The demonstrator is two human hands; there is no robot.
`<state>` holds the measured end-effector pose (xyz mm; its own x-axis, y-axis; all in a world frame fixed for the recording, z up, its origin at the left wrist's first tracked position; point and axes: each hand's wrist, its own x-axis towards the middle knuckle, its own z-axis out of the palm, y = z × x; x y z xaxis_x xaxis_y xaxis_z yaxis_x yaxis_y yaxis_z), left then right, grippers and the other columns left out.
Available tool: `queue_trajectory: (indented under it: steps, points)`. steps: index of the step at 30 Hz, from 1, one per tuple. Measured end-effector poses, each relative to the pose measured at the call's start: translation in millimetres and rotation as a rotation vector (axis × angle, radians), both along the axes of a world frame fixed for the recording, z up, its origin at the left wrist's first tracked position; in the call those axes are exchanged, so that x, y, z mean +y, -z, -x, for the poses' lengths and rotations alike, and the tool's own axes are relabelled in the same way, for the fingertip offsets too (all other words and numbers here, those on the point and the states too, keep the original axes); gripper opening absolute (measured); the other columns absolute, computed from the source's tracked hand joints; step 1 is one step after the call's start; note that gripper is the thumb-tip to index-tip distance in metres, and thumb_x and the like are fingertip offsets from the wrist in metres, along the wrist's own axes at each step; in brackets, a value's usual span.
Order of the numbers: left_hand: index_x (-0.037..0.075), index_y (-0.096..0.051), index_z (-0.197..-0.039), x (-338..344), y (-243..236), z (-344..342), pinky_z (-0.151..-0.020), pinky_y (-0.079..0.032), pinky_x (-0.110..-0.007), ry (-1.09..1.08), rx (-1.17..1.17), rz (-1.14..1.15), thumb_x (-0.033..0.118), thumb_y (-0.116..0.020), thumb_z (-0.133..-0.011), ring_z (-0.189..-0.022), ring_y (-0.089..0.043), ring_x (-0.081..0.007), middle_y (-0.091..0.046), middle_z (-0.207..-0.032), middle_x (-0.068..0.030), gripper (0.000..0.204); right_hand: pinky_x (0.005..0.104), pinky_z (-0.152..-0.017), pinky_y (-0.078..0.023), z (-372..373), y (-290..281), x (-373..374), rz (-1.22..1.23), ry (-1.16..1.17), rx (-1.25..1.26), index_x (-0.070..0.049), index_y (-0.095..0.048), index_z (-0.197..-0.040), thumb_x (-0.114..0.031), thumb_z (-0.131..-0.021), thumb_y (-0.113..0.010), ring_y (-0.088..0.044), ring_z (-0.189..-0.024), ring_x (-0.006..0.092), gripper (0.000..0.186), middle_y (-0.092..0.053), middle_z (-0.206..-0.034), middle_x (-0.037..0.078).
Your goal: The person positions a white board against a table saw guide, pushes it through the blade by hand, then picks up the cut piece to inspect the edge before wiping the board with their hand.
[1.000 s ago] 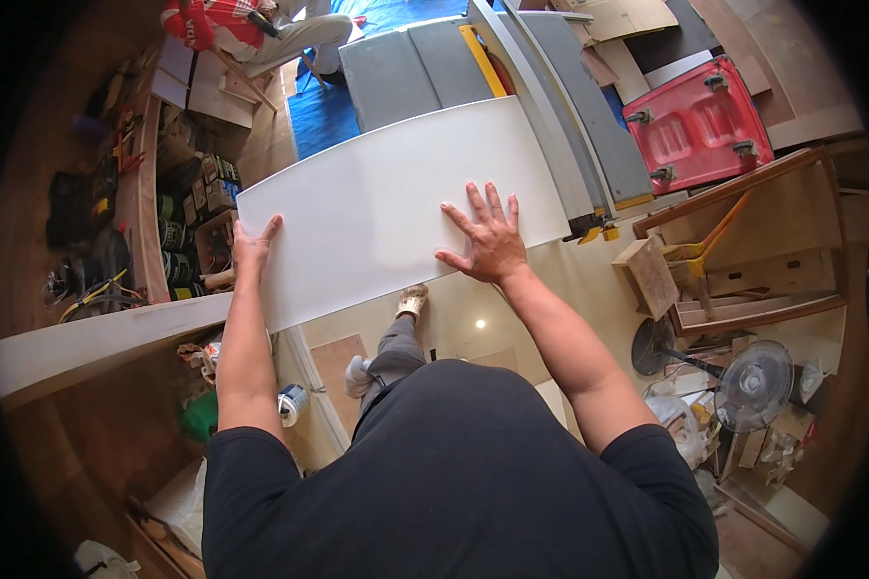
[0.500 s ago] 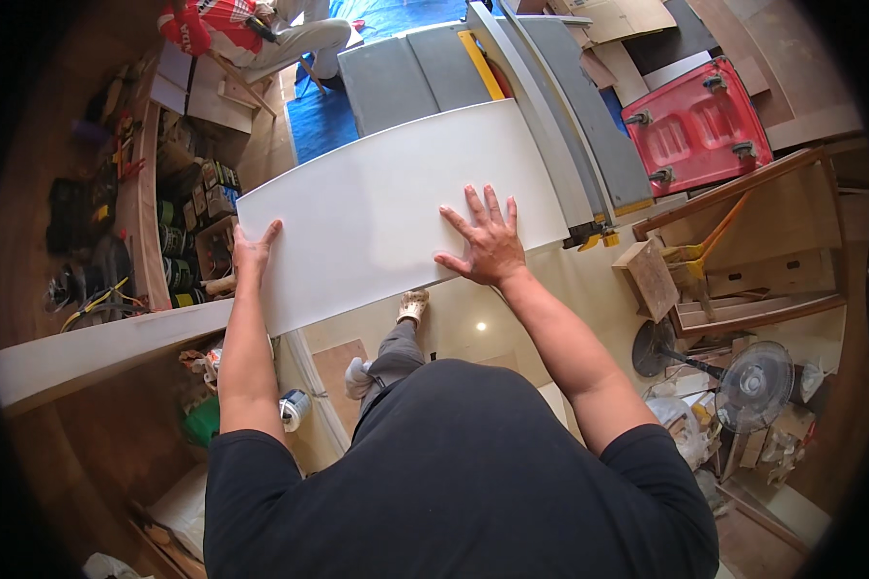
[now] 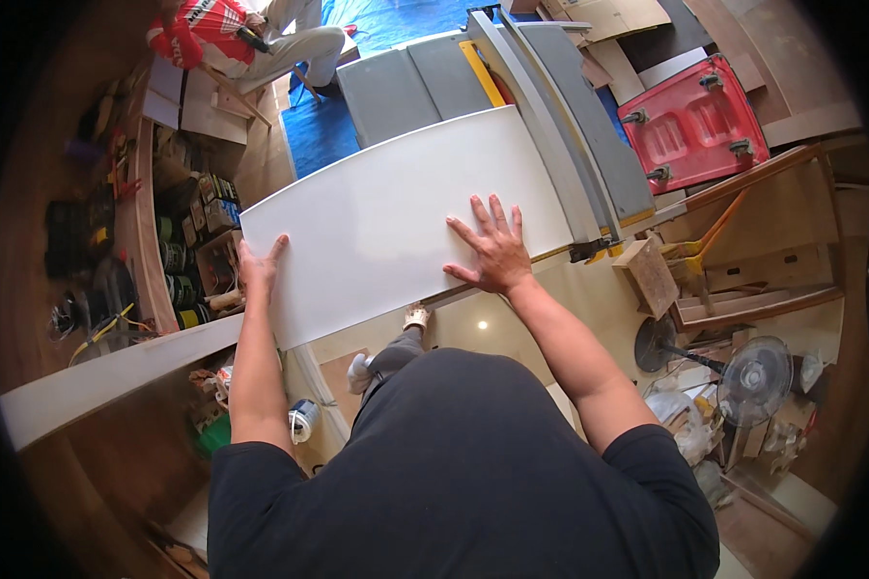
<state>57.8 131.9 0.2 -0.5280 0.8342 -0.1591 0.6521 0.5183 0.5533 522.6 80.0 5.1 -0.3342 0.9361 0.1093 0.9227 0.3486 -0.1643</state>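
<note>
The white panel [image 3: 386,212] lies beneath my two hands, partly over the near side of the grey table saw [image 3: 381,92]. The hands are wide apart: the left hand [image 3: 258,264] grasps the panel's left edge, thumb on top, while the right hand [image 3: 497,256] lies flat, fingers spread, by the near edge. Beyond the right hand runs the rip fence [image 3: 543,125], the panel's right edge alongside; I cannot tell whether they touch. Over the last second my viewpoint has shifted slightly; both hands have kept their places, which I judge to be steadying rather than feeding. Well beyond the left hand sits a co-worker [image 3: 212,41]; well beyond the right, a red castered trolley [image 3: 690,140].
</note>
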Motion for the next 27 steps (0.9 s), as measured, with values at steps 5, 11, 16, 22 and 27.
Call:
queue_trajectory:
  steps: [5, 11, 16, 22, 27]
  points:
    - [0.009, -0.053, -0.147, 8, -3, 5, -0.106, -0.051, -0.049, 0.009, -0.041, 0.034, 0.073, -0.087, -0.071, -0.126, -0.066, -0.0379, -0.069, -0.136, -0.0184, 0.106, 0.0734, -0.122, -0.022, 4, -1, 8, 0.008, 0.014, -0.015, -0.038, -0.055, -0.154, -0.084, -0.082, -0.063, -0.028, -0.157, 0.044, 0.086, -0.034, -0.17, 0.016]
    - [0.004, -0.049, -0.152, 18, -1, 5, -0.108, -0.049, -0.049, 0.013, -0.045, 0.022, 0.073, -0.089, -0.069, -0.128, -0.064, -0.0386, -0.066, -0.138, -0.022, 0.115, 0.0735, -0.122, -0.022, 3, 1, 16, -0.009, 0.023, -0.013, -0.039, -0.055, -0.155, -0.085, -0.082, -0.062, -0.029, -0.157, 0.0433, 0.086, -0.033, -0.171, 0.014]
    - [0.004, -0.054, -0.141, 20, -2, -2, -0.101, -0.053, -0.045, 0.004, -0.015, -0.032, 0.061, -0.091, -0.075, -0.117, -0.069, -0.037, -0.072, -0.126, -0.0202, 0.095, 0.0736, -0.122, -0.021, 3, 1, 21, -0.009, 0.015, -0.021, -0.038, -0.055, -0.155, -0.084, -0.082, -0.063, -0.028, -0.157, 0.0438, 0.086, -0.033, -0.171, 0.015]
    - [0.005, -0.052, -0.145, 32, 20, 22, -0.105, -0.051, -0.049, 0.054, 0.038, -0.04, 0.071, -0.089, -0.069, -0.123, -0.067, -0.041, -0.069, -0.134, -0.022, 0.108, 0.0733, -0.123, -0.02, 8, -2, 24, 0.011, 0.034, -0.042, -0.035, -0.054, -0.156, -0.081, -0.082, -0.065, -0.027, -0.158, 0.0455, 0.088, -0.034, -0.171, 0.018]
    - [0.006, -0.042, -0.157, 28, 31, 26, -0.108, -0.051, -0.049, -0.015, -0.003, 0.03, 0.074, -0.088, -0.068, -0.13, -0.064, -0.0421, -0.065, -0.142, -0.0237, 0.122, 0.0731, -0.122, -0.02, 11, 5, 25, -0.007, 0.004, -0.07, -0.037, -0.054, -0.156, -0.08, -0.082, -0.067, -0.026, -0.158, 0.045, 0.087, -0.033, -0.171, 0.017]
